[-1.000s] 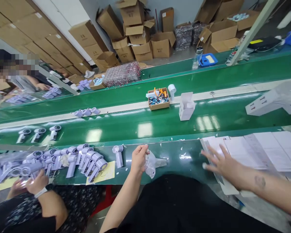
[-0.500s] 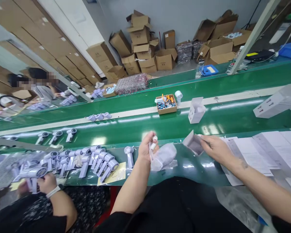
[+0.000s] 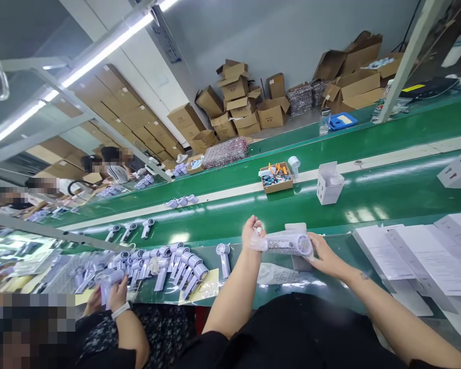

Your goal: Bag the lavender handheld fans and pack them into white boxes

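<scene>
Both my hands hold one small lilac handheld fan in a clear plastic bag (image 3: 286, 243), lying sideways above the green bench (image 3: 238, 279). My left hand (image 3: 252, 234) grips the handle end. My right hand (image 3: 322, 252) grips the head end and also touches a small grey-white box (image 3: 300, 262) behind the fan. Another clear plastic bag (image 3: 274, 274) lies on the bench just below the fan. A single upright fan (image 3: 224, 255) stands to the left of my left hand.
Several lilac fans (image 3: 169, 264) are piled at the left, where a co-worker's hand (image 3: 117, 292) with a white wristband holds one. Paper sheets (image 3: 411, 251) lie at the right. On the green conveyor (image 3: 253, 210) stand an open white box (image 3: 329, 183), a cardboard parts box (image 3: 275, 177) and more fans.
My hands have come together: the right hand brought the small box to the bagged fan, which now lies sideways between both hands. The camera has tilted upward.
</scene>
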A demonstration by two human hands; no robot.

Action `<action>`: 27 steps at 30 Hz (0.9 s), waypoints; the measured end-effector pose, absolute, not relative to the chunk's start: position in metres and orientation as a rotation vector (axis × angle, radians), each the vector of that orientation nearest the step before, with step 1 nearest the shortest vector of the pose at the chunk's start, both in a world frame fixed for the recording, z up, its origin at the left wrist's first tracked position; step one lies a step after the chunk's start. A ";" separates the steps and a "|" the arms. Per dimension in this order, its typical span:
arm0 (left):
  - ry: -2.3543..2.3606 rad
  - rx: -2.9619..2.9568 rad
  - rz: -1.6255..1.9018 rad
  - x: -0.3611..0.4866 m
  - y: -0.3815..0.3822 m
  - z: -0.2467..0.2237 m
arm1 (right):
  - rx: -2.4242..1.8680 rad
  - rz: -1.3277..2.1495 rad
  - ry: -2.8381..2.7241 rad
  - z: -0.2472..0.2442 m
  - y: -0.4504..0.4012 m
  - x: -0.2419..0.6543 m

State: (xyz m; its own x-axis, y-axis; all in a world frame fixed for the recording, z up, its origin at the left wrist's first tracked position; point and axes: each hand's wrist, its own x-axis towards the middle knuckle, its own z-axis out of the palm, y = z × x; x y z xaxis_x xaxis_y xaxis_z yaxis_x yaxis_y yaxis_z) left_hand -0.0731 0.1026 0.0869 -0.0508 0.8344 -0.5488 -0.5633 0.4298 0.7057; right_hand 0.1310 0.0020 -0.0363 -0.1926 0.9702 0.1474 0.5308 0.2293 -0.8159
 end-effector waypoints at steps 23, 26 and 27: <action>1.184 2.134 -0.164 -0.066 -0.005 0.085 | -1.358 0.765 -1.898 -0.057 -0.009 0.118; 1.126 1.988 -0.185 -0.069 -0.020 0.078 | -1.268 0.829 -1.893 -0.055 -0.007 0.119; 1.168 1.975 -0.147 -0.070 -0.026 0.076 | -1.246 0.836 -1.888 -0.053 -0.007 0.119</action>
State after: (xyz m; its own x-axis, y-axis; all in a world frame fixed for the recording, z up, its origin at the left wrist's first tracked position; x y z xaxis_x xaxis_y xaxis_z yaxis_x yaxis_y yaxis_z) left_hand -0.0697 -0.0262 0.0761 0.5634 0.6790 -0.4707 0.7746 -0.2359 0.5868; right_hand 0.1191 -0.0070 -0.0530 -0.2794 0.9370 0.2095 0.4749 0.3245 -0.8180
